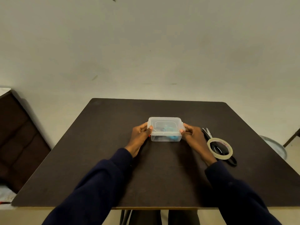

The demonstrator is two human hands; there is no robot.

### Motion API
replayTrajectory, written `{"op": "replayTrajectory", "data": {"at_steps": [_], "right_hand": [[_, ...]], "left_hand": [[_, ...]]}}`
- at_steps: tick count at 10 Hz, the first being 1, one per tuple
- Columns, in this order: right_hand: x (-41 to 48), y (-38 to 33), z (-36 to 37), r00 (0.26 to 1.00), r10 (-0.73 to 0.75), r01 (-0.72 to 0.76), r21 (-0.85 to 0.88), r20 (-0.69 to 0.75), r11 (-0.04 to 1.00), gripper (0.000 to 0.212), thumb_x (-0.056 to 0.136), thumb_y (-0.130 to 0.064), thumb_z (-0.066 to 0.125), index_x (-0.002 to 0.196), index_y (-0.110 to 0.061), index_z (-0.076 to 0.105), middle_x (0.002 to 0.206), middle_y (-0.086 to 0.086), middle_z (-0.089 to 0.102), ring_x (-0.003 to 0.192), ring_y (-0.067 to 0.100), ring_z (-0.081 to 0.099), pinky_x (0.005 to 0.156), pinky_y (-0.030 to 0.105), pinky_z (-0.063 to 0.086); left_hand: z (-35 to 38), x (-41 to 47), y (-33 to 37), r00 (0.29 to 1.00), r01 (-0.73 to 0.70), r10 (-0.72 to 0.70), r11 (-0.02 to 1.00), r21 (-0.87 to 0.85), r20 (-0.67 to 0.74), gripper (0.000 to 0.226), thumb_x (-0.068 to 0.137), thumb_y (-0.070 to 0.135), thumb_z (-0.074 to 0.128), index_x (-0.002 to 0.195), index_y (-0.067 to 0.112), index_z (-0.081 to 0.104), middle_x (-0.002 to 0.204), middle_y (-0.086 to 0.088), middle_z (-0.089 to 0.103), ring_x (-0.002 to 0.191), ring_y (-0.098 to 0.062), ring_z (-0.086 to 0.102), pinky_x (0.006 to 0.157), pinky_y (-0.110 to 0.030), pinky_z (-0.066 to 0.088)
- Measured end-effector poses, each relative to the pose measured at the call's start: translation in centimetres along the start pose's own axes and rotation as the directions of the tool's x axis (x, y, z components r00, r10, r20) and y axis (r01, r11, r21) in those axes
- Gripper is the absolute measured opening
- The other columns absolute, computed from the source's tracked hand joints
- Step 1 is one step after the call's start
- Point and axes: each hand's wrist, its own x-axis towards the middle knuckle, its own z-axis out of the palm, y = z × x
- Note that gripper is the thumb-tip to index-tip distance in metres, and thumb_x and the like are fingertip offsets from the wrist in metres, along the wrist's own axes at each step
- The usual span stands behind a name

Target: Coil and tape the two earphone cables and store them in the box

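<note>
Both hands clamp the box point(165, 129): left hand point(140, 135) and right hand point(193, 135) pinch the lid ends, likely snapping it down. Earphones point(170, 137) inside. Tape point(220, 148), scissors point(209, 135) parked right.

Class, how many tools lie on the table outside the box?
2. The scissors lie right of the box; the tape roll rests over their handles. None seems hidden.

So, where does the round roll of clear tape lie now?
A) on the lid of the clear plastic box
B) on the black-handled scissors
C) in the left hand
B: the round roll of clear tape lies on the black-handled scissors, to the right of the clear plastic box.
</note>
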Motion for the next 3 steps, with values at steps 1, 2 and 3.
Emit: {"op": "replayTrajectory", "data": {"at_steps": [1, 2, 3], "right_hand": [[0.6, 0.1, -0.1, 1.0, 0.011, -0.01, -0.034, 0.011, 0.999, 0.045, 0.098, -0.02, 0.06, 0.141, -0.01, 0.051, 0.13, 0.006, 0.066, 0.092, 0.002, 0.06, 0.083, 0.02, 0.048], [1.5, 0.5, -0.1, 0.998, 0.038, -0.035, -0.067, 0.047, 0.997, 0.048, 0.098, -0.024, 0.06, 0.144, -0.011, 0.049, 0.133, 0.007, 0.064, 0.104, 0.011, 0.062, 0.089, 0.027, 0.05], [3.1, 0.6, -0.6, 0.998, 0.043, -0.032, -0.227, 0.042, 0.973, 0.055, 0.099, -0.037, 0.056, 0.147, -0.013, 0.044, 0.141, 0.009, 0.058, 0.122, 0.022, 0.06, 0.1, 0.037, 0.049]], "left_hand": [[-0.1, 0.6, 0.0, 1.0, 0.018, -0.018, 1.0, 0.02, 0.001, 0.035, 0.098, 0.017, 0.059, 0.133, 0.012, 0.059, 0.119, -0.001, 0.072, 0.109, -0.014, 0.069, 0.09, -0.025, 0.055], [-0.2, 1.4, -0.2, 1.0, -0.002, 0.004, 0.996, 0.094, -0.019, 0.042, 0.098, 0.019, 0.06, 0.138, 0.011, 0.052, 0.129, 0.003, 0.064, 0.107, -0.01, 0.068, 0.083, -0.017, 0.055], [-0.4, 2.6, 0.8, 0.997, -0.039, 0.052, 0.975, 0.221, -0.053, 0.041, 0.098, 0.029, 0.059, 0.136, 0.014, 0.052, 0.133, 0.007, 0.057, 0.122, -0.015, 0.056, 0.087, -0.011, 0.05]]}}
